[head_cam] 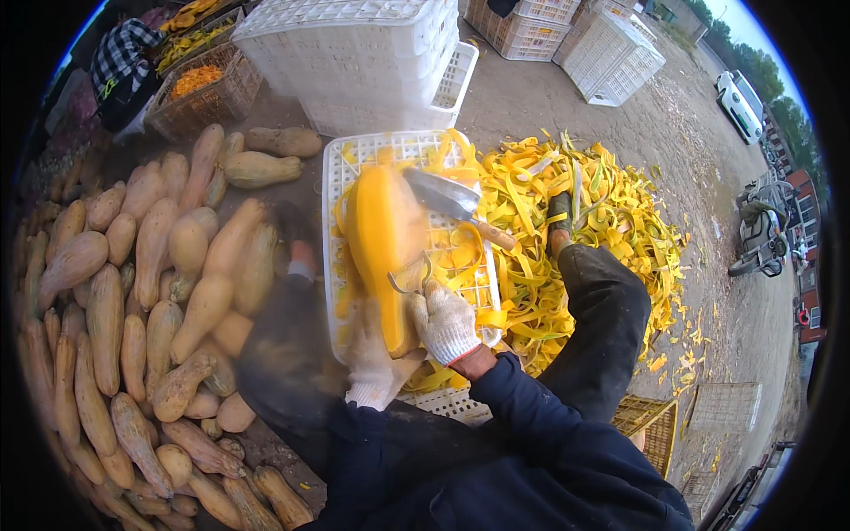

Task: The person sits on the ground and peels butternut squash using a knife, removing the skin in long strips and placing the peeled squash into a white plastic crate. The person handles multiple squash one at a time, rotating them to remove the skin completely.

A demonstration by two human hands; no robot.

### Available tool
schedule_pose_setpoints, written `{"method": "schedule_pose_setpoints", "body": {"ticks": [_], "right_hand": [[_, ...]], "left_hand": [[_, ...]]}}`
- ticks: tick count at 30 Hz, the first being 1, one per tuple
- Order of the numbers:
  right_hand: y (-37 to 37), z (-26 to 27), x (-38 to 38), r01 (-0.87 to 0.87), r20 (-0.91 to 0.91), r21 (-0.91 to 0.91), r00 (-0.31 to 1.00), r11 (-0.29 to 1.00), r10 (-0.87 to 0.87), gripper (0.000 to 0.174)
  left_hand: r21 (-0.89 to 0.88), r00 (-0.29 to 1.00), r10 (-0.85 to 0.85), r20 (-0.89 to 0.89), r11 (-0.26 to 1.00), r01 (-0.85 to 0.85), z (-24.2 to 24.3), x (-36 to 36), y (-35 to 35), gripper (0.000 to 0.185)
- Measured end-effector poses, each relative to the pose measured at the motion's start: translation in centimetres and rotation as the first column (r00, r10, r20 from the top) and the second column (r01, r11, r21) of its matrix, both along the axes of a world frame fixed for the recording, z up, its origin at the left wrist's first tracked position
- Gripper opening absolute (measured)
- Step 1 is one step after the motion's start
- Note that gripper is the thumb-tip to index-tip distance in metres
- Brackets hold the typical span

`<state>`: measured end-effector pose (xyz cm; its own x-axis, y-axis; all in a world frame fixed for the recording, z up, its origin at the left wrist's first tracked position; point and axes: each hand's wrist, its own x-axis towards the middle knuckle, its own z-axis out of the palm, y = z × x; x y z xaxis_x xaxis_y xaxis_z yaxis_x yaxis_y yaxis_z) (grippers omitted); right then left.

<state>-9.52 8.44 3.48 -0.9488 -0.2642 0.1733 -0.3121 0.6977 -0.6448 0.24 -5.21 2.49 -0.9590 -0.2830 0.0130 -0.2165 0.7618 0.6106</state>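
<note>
A peeled, bright yellow-orange squash (378,229) lies lengthwise before me on an upturned white plastic crate (330,199), its narrow neck towards my body. My left hand (373,362), in a pale knitted glove and blurred by haze on the lens, holds the neck end. My right hand (448,322), gloved too, grips a peeler with a curved metal head (410,282) against the right side of the neck. A broad-bladed knife (441,192) with a wooden handle rests on the crate right of the squash, among peel strips.
Unpeeled squashes (159,318) are heaped on my left. A large mound of yellow peelings (584,192) surrounds my right foot. Stacked white crates (345,60) stand ahead, with a crate of orange shreds (199,79) and a person (123,60) farther left. A motorcycle (760,232) stands far right.
</note>
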Motion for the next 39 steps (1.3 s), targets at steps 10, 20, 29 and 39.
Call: {"method": "schedule_pose_setpoints", "body": {"ticks": [10, 20, 29, 39], "right_hand": [[-5.2, 8.9, -24.3, -0.397, 0.348, 0.353, 0.896, 0.847, 0.275, 0.040], [-0.8, 2.4, -6.0, -0.198, 0.054, 0.418, 0.980, 0.886, 0.193, 0.035], [7.4, 6.4, 5.6, -0.398, 0.377, 0.273, 0.882, 0.876, 0.283, 0.046], [-2.1, 7.1, -23.3, -0.438, 0.191, 0.475, 0.898, 0.763, 0.396, 0.034]], "left_hand": [[-0.003, 0.994, -0.012, 0.104, 1.000, 0.013, -0.5, -0.4, 0.8, 0.133], [0.255, 0.987, 0.043, 0.154, 0.964, -0.081, -2.1, -1.1, 1.3, 0.135], [0.129, 0.986, -0.019, 0.168, 0.992, -0.003, 0.7, 1.2, 0.7, 0.137], [-0.010, 0.972, 0.010, 0.235, 1.000, -0.008, 1.3, 0.4, 1.0, 0.129]]}}
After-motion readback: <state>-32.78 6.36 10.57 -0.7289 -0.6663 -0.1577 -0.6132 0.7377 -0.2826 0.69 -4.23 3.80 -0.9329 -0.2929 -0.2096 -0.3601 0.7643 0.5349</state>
